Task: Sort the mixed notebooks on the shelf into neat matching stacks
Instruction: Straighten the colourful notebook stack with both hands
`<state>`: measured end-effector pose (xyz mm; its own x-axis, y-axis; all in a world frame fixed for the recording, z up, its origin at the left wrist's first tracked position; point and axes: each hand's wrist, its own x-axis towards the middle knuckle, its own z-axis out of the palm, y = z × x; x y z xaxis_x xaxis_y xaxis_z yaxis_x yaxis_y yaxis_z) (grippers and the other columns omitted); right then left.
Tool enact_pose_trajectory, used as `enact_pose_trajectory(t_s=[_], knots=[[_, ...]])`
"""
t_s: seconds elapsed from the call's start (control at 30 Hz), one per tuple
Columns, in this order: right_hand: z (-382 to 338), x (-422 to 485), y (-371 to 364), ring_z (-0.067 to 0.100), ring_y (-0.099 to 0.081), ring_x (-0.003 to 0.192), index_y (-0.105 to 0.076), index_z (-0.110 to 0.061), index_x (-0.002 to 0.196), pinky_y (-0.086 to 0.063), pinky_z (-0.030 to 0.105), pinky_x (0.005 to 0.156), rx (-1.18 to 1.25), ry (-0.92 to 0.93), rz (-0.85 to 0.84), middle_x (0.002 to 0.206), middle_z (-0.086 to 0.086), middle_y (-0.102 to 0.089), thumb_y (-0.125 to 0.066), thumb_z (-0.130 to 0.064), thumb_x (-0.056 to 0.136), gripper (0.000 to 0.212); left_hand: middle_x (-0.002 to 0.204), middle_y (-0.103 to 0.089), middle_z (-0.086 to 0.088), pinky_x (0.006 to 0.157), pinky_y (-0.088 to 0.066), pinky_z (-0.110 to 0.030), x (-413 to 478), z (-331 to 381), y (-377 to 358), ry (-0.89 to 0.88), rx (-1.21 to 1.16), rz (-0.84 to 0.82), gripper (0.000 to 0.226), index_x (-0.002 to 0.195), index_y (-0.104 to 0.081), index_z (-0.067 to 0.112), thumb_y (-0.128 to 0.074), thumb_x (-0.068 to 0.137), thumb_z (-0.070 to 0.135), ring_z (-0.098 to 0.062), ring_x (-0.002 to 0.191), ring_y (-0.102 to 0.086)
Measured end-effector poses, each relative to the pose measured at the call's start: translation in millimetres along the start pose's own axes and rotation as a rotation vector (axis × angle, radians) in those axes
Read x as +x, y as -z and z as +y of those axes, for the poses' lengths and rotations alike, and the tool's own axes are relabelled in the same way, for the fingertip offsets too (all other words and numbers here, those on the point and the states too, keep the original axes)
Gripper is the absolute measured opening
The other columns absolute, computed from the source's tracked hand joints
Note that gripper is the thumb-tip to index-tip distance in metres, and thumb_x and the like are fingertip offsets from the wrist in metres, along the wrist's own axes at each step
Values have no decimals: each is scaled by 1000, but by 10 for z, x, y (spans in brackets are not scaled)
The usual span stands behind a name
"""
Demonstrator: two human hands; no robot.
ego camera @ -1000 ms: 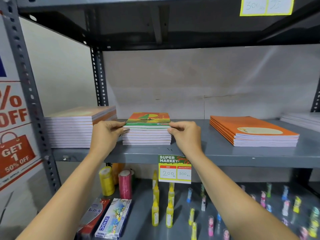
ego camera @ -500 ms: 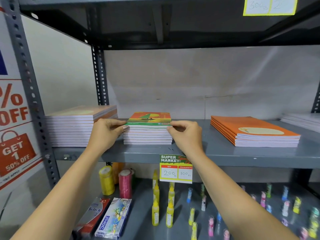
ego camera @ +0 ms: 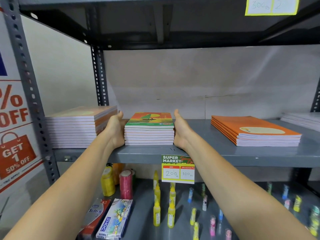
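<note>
Nearest the camera, at the bottom of the frame, two bare forearms rise from the lower corners over a lower shelf point(ego camera: 143, 201) scattered with small glue bottles point(ego camera: 156, 212) and boxed supplies. Above them hangs a price tag point(ego camera: 178, 168) on the front lip of the grey middle shelf point(ego camera: 225, 156), just below centre. On that shelf, at the centre of the frame, sits the middle stack of notebooks point(ego camera: 149, 134), its top cover a green and orange sunset picture. The left hand point(ego camera: 116, 131) lies flat against the stack's left side and the right hand point(ego camera: 181, 131) flat against its right side, palms facing each other, thumbs up, fingers extended along the sides rather than curled; they press the stack between them and grasp no single book. The stack lies directly between the two palms, both equally near, with its long axis running from front to back into the shelf, so a squaring squeeze would act across its short width. To the left of centre stands a taller stack point(ego camera: 78, 127), just beside the left hand; to the right, well apart, lies a low orange stack point(ego camera: 254, 130). Farther back is the pale wall point(ego camera: 190, 80), and at the top the dark underside of the upper shelf point(ego camera: 173, 23).
</note>
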<state>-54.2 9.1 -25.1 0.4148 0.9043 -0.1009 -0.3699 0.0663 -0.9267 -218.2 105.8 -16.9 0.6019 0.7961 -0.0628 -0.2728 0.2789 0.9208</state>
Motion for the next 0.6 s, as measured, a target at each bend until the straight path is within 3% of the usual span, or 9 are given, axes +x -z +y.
enact_pose_trajectory(t_s=[0.07, 0.23, 0.47, 0.6], knots=[[7, 46, 13, 31, -67, 104, -59, -8, 122, -53, 46, 91, -39, 16, 10, 120, 15, -68, -27, -61, 93, 67, 104, -70, -19, 86, -51, -45, 46, 3, 9, 15, 16, 18, 65, 120, -55, 2, -26, 94, 54, -34, 101, -64], [-45, 50, 139, 33, -65, 110, -56, -8, 125, -49, 53, 96, -123, 37, 72, 121, 15, -67, -35, -41, 98, 48, 73, -76, -16, 73, -52, -42, 54, -58, -139, 32, 45, -8, 64, 93, -61, 1, -24, 95, 54, -33, 89, -65], [-238, -10, 647, 29, -66, 98, -63, -11, 108, -52, 46, 94, -107, 54, 89, 111, 13, -70, -35, -47, 97, 48, 76, -76, -15, 71, -52, -41, 164, -252, -580, 84, 73, -116, 70, 96, -62, 2, -21, 94, 58, -31, 86, -66], [-332, 13, 973, 30, -67, 103, -61, -12, 113, -50, 48, 96, -80, 38, 133, 119, 14, -67, -37, -53, 94, 51, 98, -71, -17, 76, -53, -41, 188, -367, -844, 108, 80, -159, 71, 101, -62, 3, -20, 93, 60, -31, 90, -66]])
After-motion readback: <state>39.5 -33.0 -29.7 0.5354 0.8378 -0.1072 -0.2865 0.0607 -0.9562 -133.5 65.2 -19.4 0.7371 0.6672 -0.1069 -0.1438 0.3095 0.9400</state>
